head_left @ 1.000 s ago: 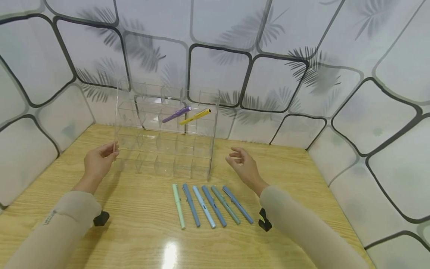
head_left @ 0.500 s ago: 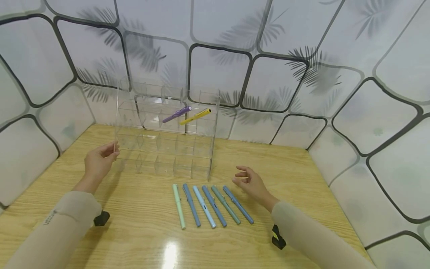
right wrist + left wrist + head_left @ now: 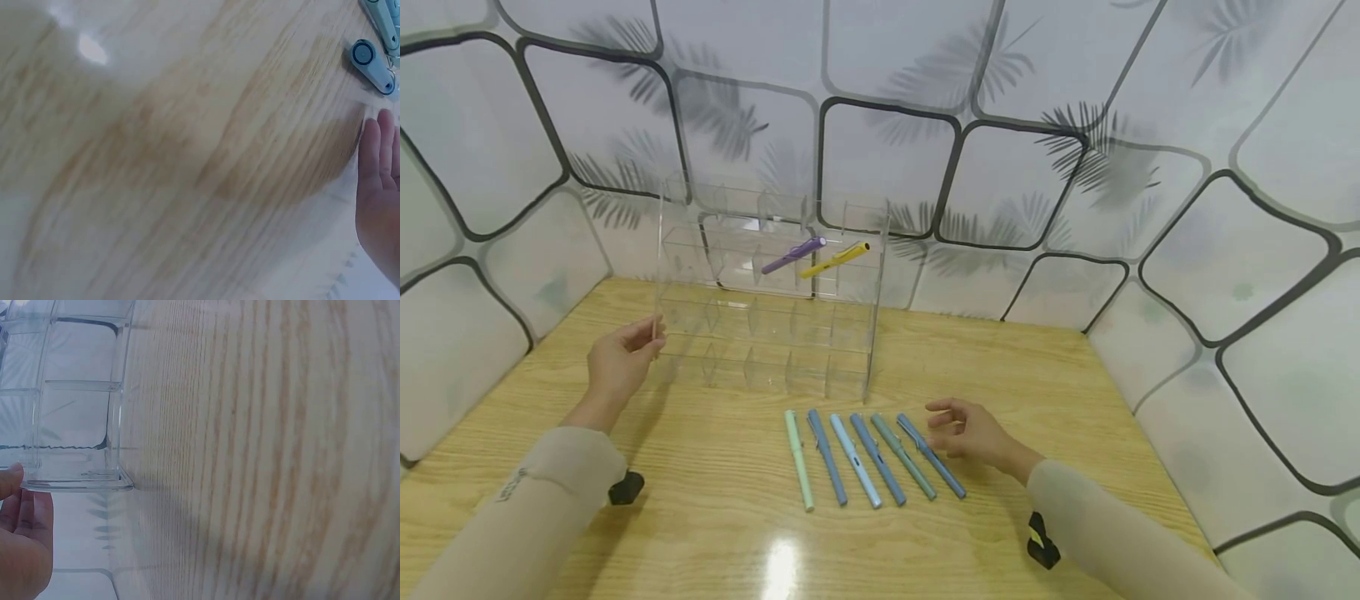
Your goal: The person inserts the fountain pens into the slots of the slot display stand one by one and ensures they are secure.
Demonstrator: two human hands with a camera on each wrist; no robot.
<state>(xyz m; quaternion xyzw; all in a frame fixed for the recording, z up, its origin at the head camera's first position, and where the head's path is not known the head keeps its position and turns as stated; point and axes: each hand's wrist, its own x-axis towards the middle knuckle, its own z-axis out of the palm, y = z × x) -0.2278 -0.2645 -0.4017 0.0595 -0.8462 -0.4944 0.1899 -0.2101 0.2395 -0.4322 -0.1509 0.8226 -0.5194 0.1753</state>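
My left hand (image 3: 620, 360) pinches the left side edge of a clear acrylic display rack (image 3: 876, 333) between thumb and fingers. In the left wrist view the fingers lie against the outside of the rack's side panel (image 3: 78, 485). Over the table, my right hand (image 3: 972, 432) is beside the rightmost pen (image 3: 936, 462), a blue one with a clip, its fingers loosely bent and holding nothing. Left of that pen lie a green pen (image 3: 904, 457), a blue pen (image 3: 878, 460), a light blue pen (image 3: 856, 462), another blue pen (image 3: 827, 458) and a pale green pen (image 3: 799, 460).
A purple pen (image 3: 793, 256) and a yellow pen (image 3: 835, 261) rest slanted in an upper tier of the rack. The wooden table (image 3: 715, 517) meets patterned wall covering (image 3: 887, 158) at the back and sides.
My right hand has come down and toward me, from beside the rack to the rightmost pen. The left hand keeps its hold on the rack; the pens have not moved.
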